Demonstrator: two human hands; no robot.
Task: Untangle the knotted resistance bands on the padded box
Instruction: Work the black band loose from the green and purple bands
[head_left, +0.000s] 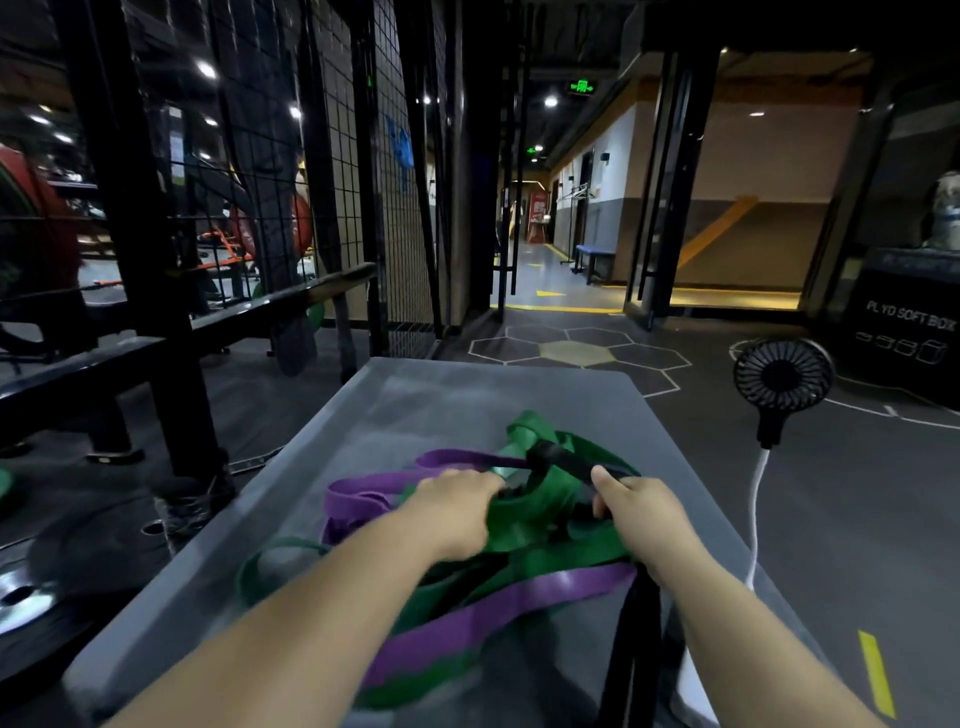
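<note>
Tangle sits mid padded box (441, 395). The purple band (363, 496) trails out left, flat and limp. My left hand (457, 512) curls tight on the green band (540, 514), which looks like wide, stretchy rubber, probably grippy. My right hand (641, 512) pinches the black band (566, 457) at the knot. I'd hold close to the crossings and ease loops out, not yank.

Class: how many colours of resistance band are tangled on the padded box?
3. Green band in the middle; purple band at left and across the front; black band at right, pinched by the right hand. Others may be hidden.
</note>
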